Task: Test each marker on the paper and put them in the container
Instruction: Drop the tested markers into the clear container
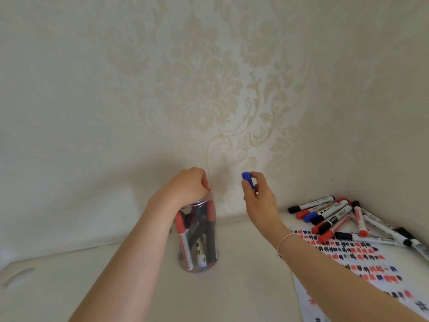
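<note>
Left hand [189,185] sat curled over jar [197,263] mouth, fingertips pinching red marker [210,209] at rim, likely lowering it among tested ones inside. Right hand [256,194], just right of jar and raised, gripped blue marker [247,178], probably next to go in. Untested marker pile [336,217] lay well right of jar, at top edge of scribbled paper [348,263], kept near for quick testing.
</note>
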`<state>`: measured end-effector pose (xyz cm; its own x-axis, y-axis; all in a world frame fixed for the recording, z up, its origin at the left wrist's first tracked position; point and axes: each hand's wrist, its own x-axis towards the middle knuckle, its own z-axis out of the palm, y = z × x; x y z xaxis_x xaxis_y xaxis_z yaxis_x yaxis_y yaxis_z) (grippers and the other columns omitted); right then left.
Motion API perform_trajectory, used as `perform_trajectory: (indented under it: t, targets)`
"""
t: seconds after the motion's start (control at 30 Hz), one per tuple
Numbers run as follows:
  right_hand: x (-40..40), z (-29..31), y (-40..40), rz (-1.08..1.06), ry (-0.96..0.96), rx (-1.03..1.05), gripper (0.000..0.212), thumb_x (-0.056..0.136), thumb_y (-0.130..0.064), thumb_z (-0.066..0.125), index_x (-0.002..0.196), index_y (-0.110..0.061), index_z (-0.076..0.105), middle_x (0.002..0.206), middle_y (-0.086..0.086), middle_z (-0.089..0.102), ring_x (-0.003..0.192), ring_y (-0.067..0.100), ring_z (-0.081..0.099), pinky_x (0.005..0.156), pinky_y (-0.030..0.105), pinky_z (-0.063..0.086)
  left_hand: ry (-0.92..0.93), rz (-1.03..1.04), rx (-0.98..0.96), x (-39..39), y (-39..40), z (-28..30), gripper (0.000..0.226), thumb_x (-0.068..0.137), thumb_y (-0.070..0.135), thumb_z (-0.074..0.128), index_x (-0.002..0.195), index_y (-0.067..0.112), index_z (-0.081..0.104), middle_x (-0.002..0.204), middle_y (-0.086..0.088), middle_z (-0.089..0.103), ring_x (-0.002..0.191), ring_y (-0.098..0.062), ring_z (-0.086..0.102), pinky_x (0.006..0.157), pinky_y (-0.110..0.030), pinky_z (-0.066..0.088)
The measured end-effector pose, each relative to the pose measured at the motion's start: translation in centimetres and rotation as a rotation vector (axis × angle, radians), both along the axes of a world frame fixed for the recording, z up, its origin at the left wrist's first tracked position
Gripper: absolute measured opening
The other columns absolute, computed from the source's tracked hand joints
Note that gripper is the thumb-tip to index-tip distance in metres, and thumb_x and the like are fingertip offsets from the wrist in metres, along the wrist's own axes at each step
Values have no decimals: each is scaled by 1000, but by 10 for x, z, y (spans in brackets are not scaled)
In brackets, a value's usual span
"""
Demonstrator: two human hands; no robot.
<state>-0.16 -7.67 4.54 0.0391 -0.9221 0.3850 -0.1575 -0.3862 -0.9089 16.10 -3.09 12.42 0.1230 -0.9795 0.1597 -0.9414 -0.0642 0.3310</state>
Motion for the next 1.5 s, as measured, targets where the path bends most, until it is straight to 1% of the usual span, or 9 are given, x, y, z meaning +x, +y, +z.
perform_trajectory:
  t: [0.1, 0.27, 0.4, 0.5, 0.6, 0.77, 1.03, 1.2, 1.5]
  targets:
    - [-7, 1, 6, 85, 34, 228, 36, 90, -8, 52, 124, -19, 48, 76, 5, 51, 57, 17, 48, 55, 28, 45, -18, 14, 46, -6, 7, 8, 15, 81, 24, 58, 68, 22, 65, 83, 0, 68, 80, -21, 63, 69, -26, 45]
    - [-33, 7, 23, 249, 21, 331, 49, 88, 5, 56, 134, -9, 49, 99, 13, 62, 62, 18, 63, 58, 26, 55, -258, -16, -515, -49, 34, 19, 22, 94, 23, 45, 108, 27, 62, 107, 8, 64, 95, -15, 60, 73, -29, 45]
    - [-64, 19, 36, 215, 242, 232, 33, 83, -2, 66, 111, -15, 53, 99, 4, 67, 51, 18, 63, 42, 24, 48, -396, -425, -207, -92, 23, -10, 46, 90, 6, 50, 133, 22, 48, 138, 5, 45, 126, -15, 41, 97, -31, 41]
    - [-94, 26, 45, 174, 439, 241, 25, 81, -2, 69, 100, -13, 57, 92, 1, 66, 51, 16, 64, 45, 25, 52, -503, -402, -113, -107, 4, -43, 26, 95, 20, 47, 120, 17, 53, 117, -1, 56, 107, -23, 55, 81, -31, 42]
    - [-133, 26, 49, 145, 527, 344, 25, 78, -9, 76, 99, -10, 63, 88, 8, 71, 55, 13, 66, 50, 25, 55, -351, -438, -50, -120, 3, -69, 18, 99, 35, 41, 98, 19, 49, 95, 2, 54, 88, -25, 58, 70, -33, 42]
    - [-187, 16, 62, 256, -372, 669, 16, 74, -13, 75, 82, -1, 69, 66, 9, 62, 45, 10, 52, 38, 15, 44, 110, -510, 96, -144, 17, -96, 29, 97, 43, 46, 81, 19, 49, 72, 7, 52, 62, -11, 47, 56, -26, 32]
    - [-164, -26, 76, 207, -109, 611, 30, 76, -33, 78, 78, -12, 57, 60, 3, 48, 46, 12, 34, 42, 22, 26, 530, -633, 178, -184, 34, -107, 32, 96, 41, 50, 66, 30, 57, 41, 8, 47, 38, -10, 45, 57, -35, 49]
    - [-160, -29, 70, 116, -200, 451, 29, 80, -15, 71, 65, -14, 46, 59, 5, 47, 42, 13, 37, 40, 23, 30, 692, -670, 360, -184, 37, -97, 41, 96, 32, 52, 60, 13, 51, 35, 5, 38, 35, -15, 47, 81, -45, 57]
    - [-160, -20, 65, 335, -242, 396, 37, 82, 0, 58, 54, -13, 38, 44, 3, 33, 33, 12, 25, 40, 25, 17, 1024, -817, 493, -181, 42, -96, 65, 102, 17, 36, 42, 27, 59, 30, 5, 24, 29, -8, 42, 97, -35, 49]
